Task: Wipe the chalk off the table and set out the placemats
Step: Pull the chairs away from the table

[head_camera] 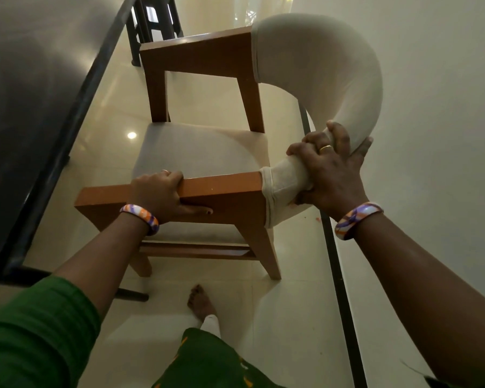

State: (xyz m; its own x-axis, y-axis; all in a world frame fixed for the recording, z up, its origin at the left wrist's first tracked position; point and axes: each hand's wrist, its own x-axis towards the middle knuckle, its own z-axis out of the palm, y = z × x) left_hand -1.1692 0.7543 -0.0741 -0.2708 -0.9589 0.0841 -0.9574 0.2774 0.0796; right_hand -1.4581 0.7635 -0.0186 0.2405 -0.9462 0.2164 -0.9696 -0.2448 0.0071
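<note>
Orange-brown wooden chair point(227, 197), cream padded backrest point(328, 74), pale grey seat point(202, 149). Dark table point(25, 107). Orange-purple-white swirled bangles point(140, 218) on both wrists. Green sleeve point(34, 331). Cream glossy floor tiles point(291, 303).

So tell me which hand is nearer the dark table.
Left. The left hand grips the chair's wooden armrest beside the table; the right hand grips the padded backrest, farther away.

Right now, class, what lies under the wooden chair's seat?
Under the chair seat you can see glossy cream floor tiles between the legs, and a wooden crossbar near the front. The floor directly beneath the cushion is hidden by the seat itself.
</note>
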